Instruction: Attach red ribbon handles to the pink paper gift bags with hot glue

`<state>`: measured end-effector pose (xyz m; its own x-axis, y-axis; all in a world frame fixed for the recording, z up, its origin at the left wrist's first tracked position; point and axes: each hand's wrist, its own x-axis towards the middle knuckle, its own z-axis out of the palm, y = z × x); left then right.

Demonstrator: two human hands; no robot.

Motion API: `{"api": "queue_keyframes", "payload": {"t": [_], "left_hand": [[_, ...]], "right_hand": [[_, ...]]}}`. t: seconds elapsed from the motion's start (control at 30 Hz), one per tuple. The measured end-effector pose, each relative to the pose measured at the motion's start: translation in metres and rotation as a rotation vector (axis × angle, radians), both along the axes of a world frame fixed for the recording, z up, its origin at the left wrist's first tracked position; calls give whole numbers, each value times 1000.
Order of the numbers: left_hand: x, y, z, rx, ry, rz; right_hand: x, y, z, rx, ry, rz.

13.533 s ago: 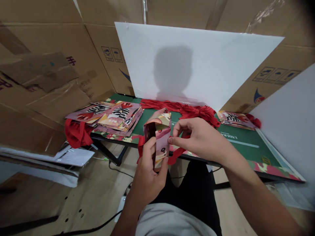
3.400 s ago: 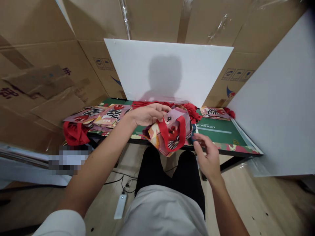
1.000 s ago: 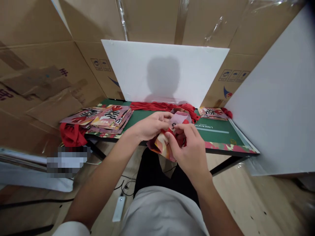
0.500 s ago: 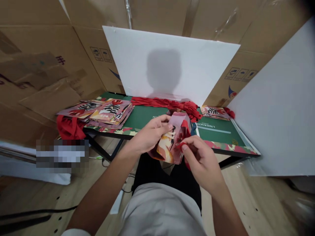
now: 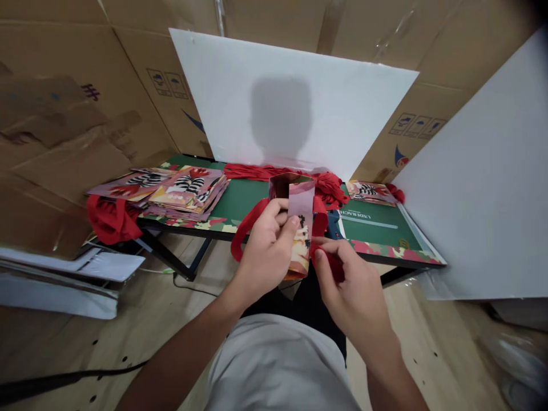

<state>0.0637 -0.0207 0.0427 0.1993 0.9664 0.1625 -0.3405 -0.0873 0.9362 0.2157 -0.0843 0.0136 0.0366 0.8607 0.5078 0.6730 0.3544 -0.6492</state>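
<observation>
My left hand grips a small pink and yellow printed paper bag by its side, thumb across the printed face. The bag stands upright above my lap, its open top facing the table. A red ribbon loops out to the left of it, and more ribbon shows at its right side. At the bag's lower right edge, my right hand pinches part of the red ribbon between thumb and forefinger. The fingertips hide where ribbon and bag meet.
Stacks of flat printed bags lie on the green table at left, with red ribbons hanging over the edge. A ribbon bundle lies at the back. Another printed stack is at right. A white board stands behind.
The bag has turned so that its narrow side faces me, and it sits more upright. A ribbon loop now shows on its left. My right hand still pinches ribbon.
</observation>
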Motion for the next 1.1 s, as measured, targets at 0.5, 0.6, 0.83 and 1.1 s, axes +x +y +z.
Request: {"api": "queue_keyframes", "payload": {"t": [0.5,0.6,0.83,1.1], "left_hand": [[0,-8,-5,50,106,54],[0,-8,-5,35,102,65],[0,-12,-3,-36,60,35],[-3,-18,1,-77,36,-11]], "right_hand": [[0,2,2,5,13,-5],[1,1,2,-16,36,24],[5,4,-1,-84,86,36],[4,10,2,-83,149,45]]}}
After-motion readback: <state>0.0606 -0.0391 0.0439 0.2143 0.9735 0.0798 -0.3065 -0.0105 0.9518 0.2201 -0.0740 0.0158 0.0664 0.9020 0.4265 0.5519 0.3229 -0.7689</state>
